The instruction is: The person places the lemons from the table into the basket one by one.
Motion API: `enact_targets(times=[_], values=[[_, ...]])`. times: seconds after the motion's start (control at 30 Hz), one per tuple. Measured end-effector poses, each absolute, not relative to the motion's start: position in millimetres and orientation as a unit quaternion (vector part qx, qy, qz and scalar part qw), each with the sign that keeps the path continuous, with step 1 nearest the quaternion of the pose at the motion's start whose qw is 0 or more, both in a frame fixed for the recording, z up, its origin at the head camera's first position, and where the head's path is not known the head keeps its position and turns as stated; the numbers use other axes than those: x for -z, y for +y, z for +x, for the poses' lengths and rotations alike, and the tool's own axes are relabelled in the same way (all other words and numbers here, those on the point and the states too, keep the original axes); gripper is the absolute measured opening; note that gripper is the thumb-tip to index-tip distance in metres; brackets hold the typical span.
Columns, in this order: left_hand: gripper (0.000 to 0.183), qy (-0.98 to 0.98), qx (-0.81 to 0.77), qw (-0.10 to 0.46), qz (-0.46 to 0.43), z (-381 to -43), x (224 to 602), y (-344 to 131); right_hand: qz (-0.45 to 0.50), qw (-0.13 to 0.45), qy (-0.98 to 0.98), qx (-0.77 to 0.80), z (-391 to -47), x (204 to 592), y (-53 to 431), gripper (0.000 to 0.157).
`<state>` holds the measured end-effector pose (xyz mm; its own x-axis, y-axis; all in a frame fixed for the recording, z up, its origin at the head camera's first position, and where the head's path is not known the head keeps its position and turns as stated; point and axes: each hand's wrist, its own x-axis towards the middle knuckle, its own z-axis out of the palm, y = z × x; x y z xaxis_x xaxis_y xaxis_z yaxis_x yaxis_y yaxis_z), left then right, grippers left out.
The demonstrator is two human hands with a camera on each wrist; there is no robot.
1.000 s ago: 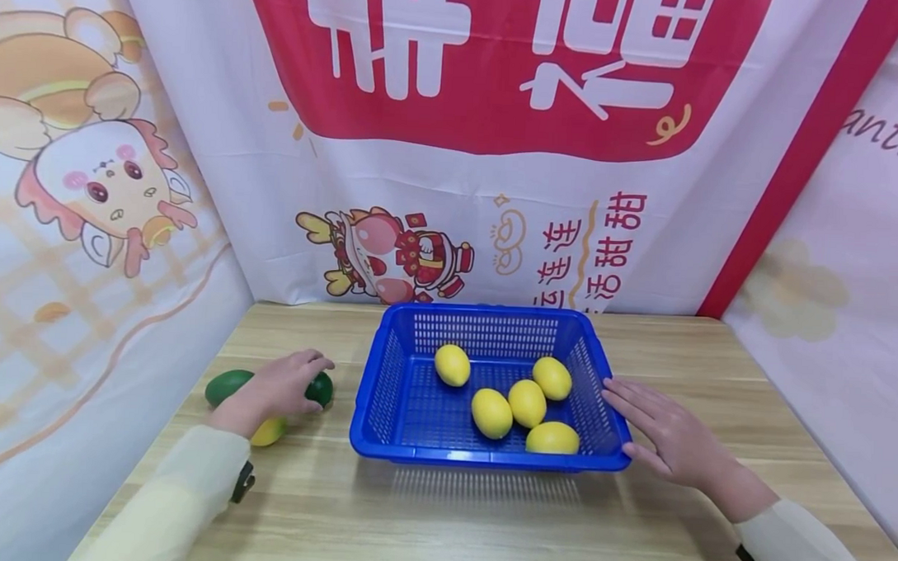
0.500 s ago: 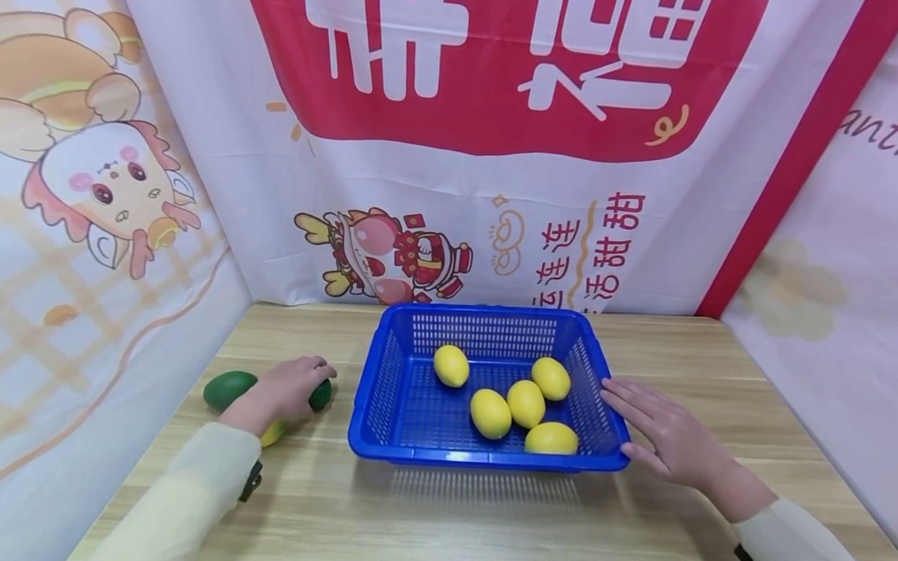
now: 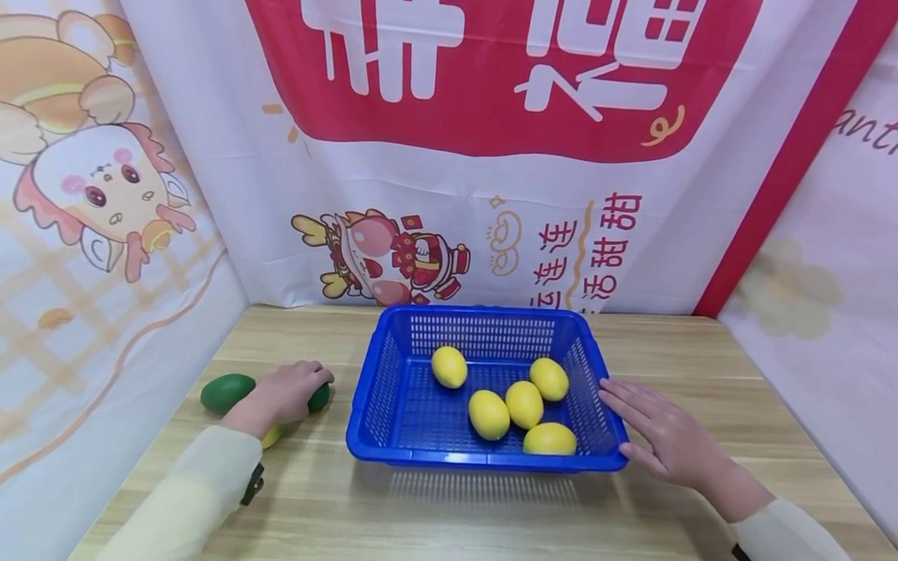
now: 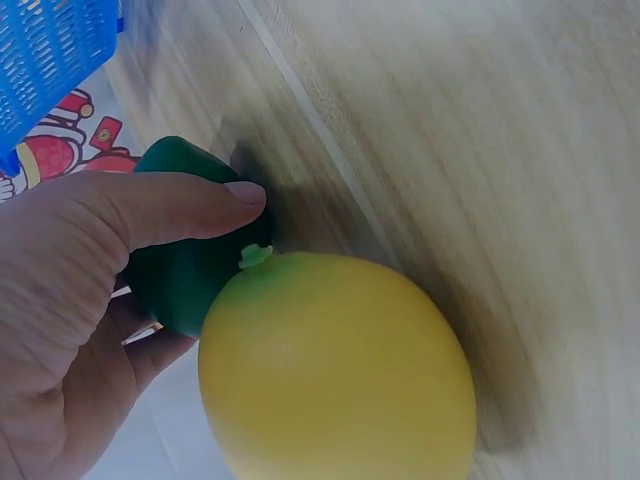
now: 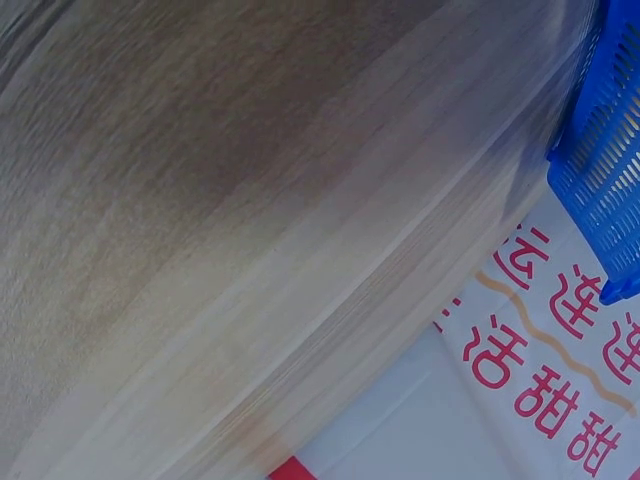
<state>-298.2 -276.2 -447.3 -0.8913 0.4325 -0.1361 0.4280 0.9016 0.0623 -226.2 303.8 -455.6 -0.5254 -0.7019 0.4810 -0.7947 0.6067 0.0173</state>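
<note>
On the left of the table, my left hand (image 3: 285,397) grips a dark green, smooth fruit (image 4: 175,275), its thumb across one side and fingers around the other. Under the wrist sits a yellow fruit (image 4: 340,375) with a greenish top and a small green stem, partly hidden in the head view. A second dark green oval fruit (image 3: 226,394) lies further left. My right hand (image 3: 670,437) rests against the right rim of a blue plastic basket (image 3: 480,459), fingers straight. Inside the basket lie several yellow lemons (image 3: 449,367), mostly toward its right half.
The basket stands mid-table on a wood-grain tabletop (image 3: 440,528). A printed white and red cloth (image 3: 438,173) hangs along the back edge, with more printed cloth (image 3: 106,318) at the left and right sides.
My left hand has closed further over the dark green fruit, covering more of it. The right hand stays at the basket's rim, and the lemons have not moved.
</note>
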Motion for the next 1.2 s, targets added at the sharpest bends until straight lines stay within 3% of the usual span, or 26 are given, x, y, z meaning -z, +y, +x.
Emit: enact_targets(times=[0.67,1.2], values=[[0.054,0.973,-0.014,0.074,0.217,-299.5,449.4,-275.7,0.437,0.237,-0.861,-0.110,-226.5,456.3,302.6,0.063],[0.062,0.966,-0.026,-0.079,0.246,-297.2,443.9,-275.2,0.425,0.224,-0.870,-0.109,-226.1,456.6,303.5,0.062]])
